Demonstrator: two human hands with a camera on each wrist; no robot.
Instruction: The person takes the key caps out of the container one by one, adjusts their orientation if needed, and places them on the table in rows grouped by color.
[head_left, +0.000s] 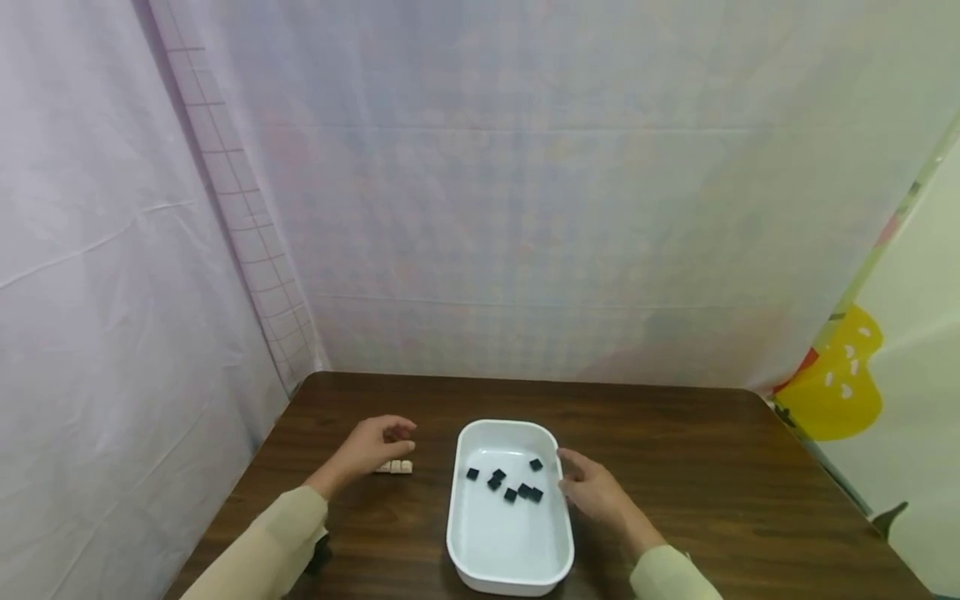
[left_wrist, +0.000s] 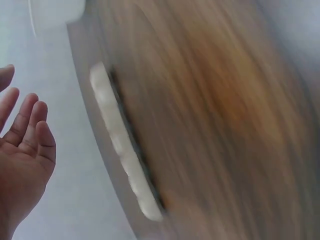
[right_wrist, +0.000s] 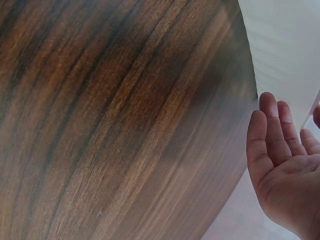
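A white rectangular tray (head_left: 510, 575) stands on the table with several small black square pieces (head_left: 511, 494) scattered in its far half. My right hand (head_left: 596, 492) is at the tray's right rim, thumb and forefinger spread along the outside. Its fingers look extended in the right wrist view; whether they all touch the tray is hard to tell. To the left of the tray, my left hand (head_left: 375, 447) hovers with loosely bent fingers and nothing between them. Beside it is a row of small cream blocks (head_left: 401, 467), partly hidden by the hand; the left wrist view shows the blurred row (left_wrist: 122, 142) lengthwise.
The brown wood-grain table (head_left: 675, 467) has rounded far corners. Pale curtains (head_left: 510, 208) hang behind it and at the left side. A sheet with a yellow printed shape (head_left: 840, 383) hangs at the right. Something dark (head_left: 318, 554) shows beneath the left sleeve.
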